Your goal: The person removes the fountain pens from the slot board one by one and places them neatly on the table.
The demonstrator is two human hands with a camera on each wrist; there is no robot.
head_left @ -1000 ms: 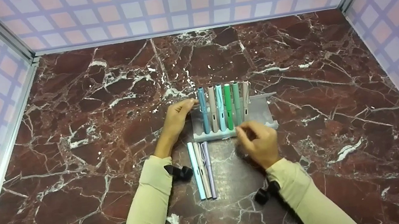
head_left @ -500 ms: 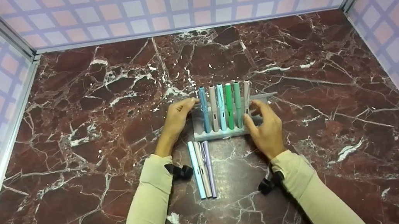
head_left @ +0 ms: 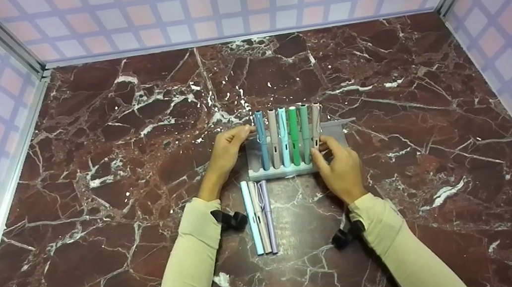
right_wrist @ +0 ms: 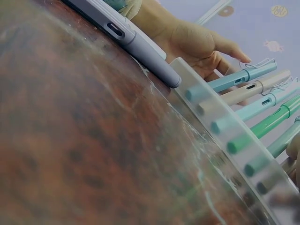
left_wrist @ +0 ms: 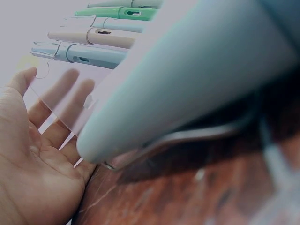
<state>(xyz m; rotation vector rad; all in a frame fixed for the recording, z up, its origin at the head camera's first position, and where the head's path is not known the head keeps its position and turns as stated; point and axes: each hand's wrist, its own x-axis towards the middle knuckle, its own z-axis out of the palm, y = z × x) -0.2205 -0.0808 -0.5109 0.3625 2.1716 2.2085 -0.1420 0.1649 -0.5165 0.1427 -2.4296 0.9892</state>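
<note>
The glossy red-brown, white-veined desk carries a translucent plastic rack. The left hand grips its left edge; the right hand pinches its rightmost cylindrical taupe pen. Slim cyan, beige and violet pens lie before the rack's front edge.

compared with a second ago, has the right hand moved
Yes: in the head view, the right hand moved up and rightward against the pen stand, to its rightmost pen.
</note>
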